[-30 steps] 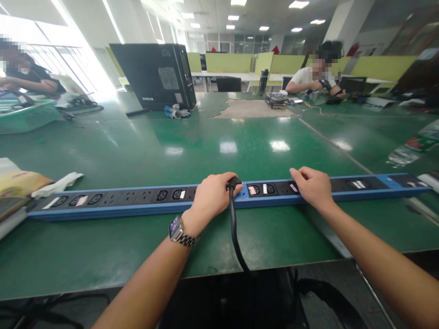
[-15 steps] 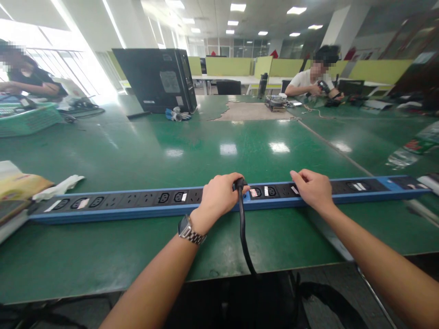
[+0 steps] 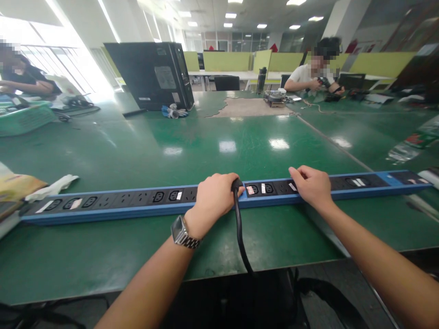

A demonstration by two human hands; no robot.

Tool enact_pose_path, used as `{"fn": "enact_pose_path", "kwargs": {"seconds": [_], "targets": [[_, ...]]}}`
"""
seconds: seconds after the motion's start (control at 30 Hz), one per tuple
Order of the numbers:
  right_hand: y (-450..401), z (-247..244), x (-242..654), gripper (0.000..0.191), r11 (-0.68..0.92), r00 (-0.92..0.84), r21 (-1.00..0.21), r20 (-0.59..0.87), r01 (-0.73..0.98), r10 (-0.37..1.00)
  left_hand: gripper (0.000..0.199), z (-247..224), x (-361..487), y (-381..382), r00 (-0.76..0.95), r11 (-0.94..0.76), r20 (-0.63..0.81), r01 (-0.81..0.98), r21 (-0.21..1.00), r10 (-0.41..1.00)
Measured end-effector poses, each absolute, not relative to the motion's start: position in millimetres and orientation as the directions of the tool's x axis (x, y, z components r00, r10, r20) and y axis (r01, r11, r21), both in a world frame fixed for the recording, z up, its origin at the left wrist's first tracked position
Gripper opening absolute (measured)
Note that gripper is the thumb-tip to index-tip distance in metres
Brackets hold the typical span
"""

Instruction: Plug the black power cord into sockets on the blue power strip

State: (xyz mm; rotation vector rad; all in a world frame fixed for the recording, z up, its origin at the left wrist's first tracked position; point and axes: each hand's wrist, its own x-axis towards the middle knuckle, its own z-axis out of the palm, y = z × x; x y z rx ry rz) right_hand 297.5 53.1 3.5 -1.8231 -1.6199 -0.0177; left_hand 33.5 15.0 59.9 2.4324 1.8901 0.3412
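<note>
A long blue power strip (image 3: 113,211) with black sockets lies across the table in front of me. My left hand (image 3: 217,194), with a watch on its wrist, is closed around a black plug (image 3: 236,184) over the middle of the strip. The plug's thick black cord (image 3: 241,242) hangs down past the table's near edge. The plug's front end is hidden, so I cannot tell how it sits in a socket. Farther right, my right hand (image 3: 313,186) is curled closed against the strip, thumb on the left side. Its inner fingers, and anything in them, are hidden.
A black computer case (image 3: 147,75) stands at the back left, with gloves (image 3: 174,111) beside it. A green basket (image 3: 29,119) and a seated person are at far left. Another person sits at the back right. A plastic bottle (image 3: 411,141) lies on the right, packaging (image 3: 20,187) on the left.
The view has shifted slightly, so the strip and my left hand appear a little farther left. Both hands keep the same closed shape, with the plug still in my left.
</note>
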Motion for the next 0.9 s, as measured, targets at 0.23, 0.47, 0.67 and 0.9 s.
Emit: {"fn": "enact_pose_path", "kwargs": {"seconds": [0.23, 0.47, 0.67, 0.9], "targets": [[53.2, 0.9, 297.6, 0.046, 0.007, 0.235, -0.486, 0.436, 0.874, 0.869, 0.028, 33.1, 31.3, 0.8, 0.347, -0.419, 0.331, 0.890, 0.177, 0.877], [52.9, 2.1, 296.7, 0.046, -0.040, 0.250, -0.464, 0.402, 0.885, 0.881, 0.028, 14.0, 26.8, 6.8, 0.304, -0.527, 0.549, 0.791, 0.309, 0.778], [53.1, 2.5, 296.1, 0.044, -0.033, 0.238, -0.456, 0.400, 0.890, 0.885, 0.036, 46.1, -32.3, 14.0, -0.243, -0.476, 0.753, 0.648, 0.595, 0.611], [52.7, 1.8, 296.3, 0.045, -0.046, 0.235, -0.438, 0.390, 0.898, 0.890, 0.037, 24.9, -103.2, -2.5, 0.168, -0.423, 0.516, 0.799, 0.427, 0.840]]}}
